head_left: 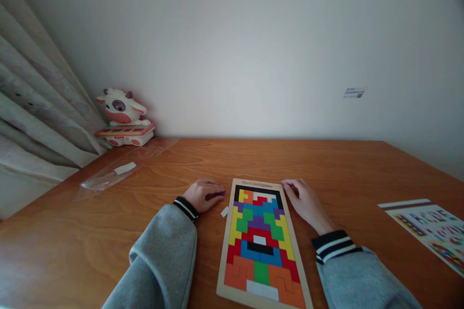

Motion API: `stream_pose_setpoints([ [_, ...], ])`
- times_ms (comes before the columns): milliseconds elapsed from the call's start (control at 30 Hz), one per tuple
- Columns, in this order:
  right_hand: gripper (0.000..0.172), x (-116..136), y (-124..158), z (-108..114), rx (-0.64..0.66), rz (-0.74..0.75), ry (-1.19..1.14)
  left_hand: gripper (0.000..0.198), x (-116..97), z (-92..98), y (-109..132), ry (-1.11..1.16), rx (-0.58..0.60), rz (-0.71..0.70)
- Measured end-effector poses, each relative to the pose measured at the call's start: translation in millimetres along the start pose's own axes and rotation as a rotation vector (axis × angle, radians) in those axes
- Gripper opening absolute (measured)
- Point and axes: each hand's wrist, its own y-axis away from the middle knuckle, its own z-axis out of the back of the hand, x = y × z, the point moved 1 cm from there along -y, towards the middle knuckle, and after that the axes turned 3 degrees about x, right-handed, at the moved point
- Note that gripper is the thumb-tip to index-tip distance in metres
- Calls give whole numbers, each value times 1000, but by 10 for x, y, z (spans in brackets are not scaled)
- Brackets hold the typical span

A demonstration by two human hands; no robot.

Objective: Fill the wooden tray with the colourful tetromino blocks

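Note:
A wooden puzzle board (225, 255) packed with coloured block pieces lies on the table in front of me, long side running away from me. My left hand (203, 194) rests on the table just left of the board's far end, fingers curled round a small purple piece (219, 193). My right hand (305, 201) lies against the board's far right corner with its fingers bent and touching the frame. A small white piece (224, 211) sits on the table by the board's left edge.
A cow-shaped toy (123, 117) stands at the far left by the wall and curtain (39, 106). A clear plastic bag (119, 170) lies in front of it. A printed pattern sheet (431, 229) lies at the right table edge.

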Motion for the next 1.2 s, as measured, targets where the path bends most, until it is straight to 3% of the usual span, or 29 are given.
stream_pose_setpoints([
  [500, 36, 25, -6, 32, -66, -39, -80, 28, 18, -72, 11, -112, -88, 100],
  [700, 36, 185, 8, 66, -94, 6, -112, 23, -177, -95, -96, 60, -289, 262],
  [833, 33, 529, 103, 37, 72, 77, -257, 23, -478, -232, -205, 319, -345, 347],
  [967, 29, 836, 215, -62, 270, 198, -314, 23, -722, -366, -265, 450, -299, 299],
  [1200, 21, 903, 230, -106, 335, 183, -393, 23, -801, -332, -275, 403, -207, 141],
])
